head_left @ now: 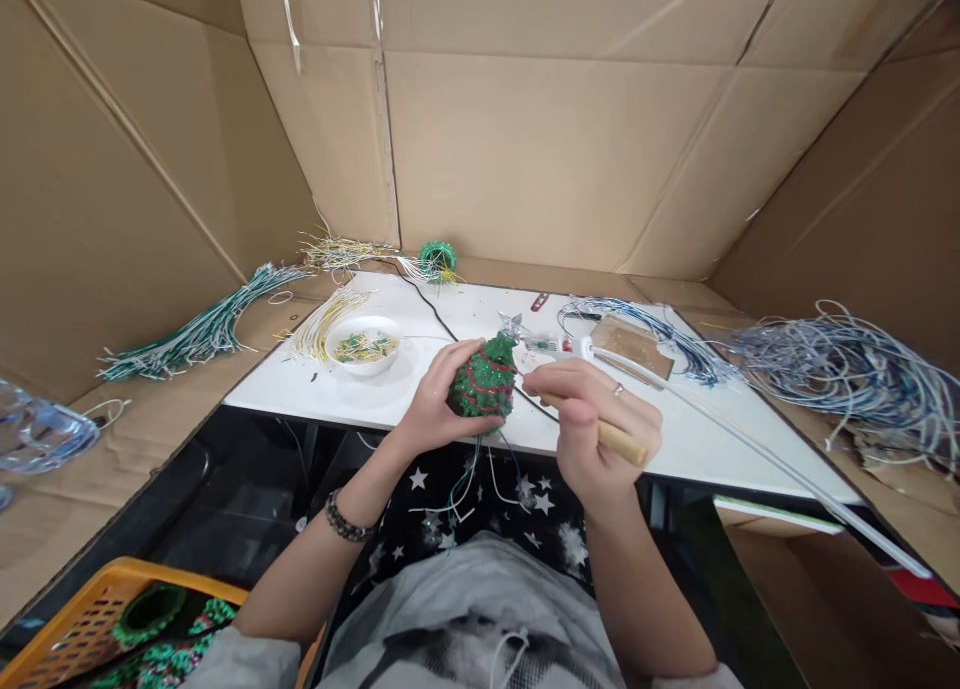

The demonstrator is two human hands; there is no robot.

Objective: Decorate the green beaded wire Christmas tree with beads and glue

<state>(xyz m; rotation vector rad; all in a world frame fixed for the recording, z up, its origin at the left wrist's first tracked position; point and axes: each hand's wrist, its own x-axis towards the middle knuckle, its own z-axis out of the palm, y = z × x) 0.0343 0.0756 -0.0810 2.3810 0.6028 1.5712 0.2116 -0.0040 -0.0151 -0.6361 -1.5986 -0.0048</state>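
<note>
The left hand (435, 394) is clasped around a small cone-shaped green tinsel tree (484, 384) banded with red, fingers and thumb against its side, at the near edge of the white tabletop (712, 444). The right hand (611, 419) is closed around a tool with a pale wooden handle (624, 443), just beside the tree; its tip is hard to make out. A clear star-shaped piece (511, 324) tops the tree, and thin white and green wires (474, 474) hang beneath it. Beyond the right hand lies a white device with a clear front (581, 347). Farther left, a round white bowl (364, 368) contains yellow and green bits (367, 346).
</note>
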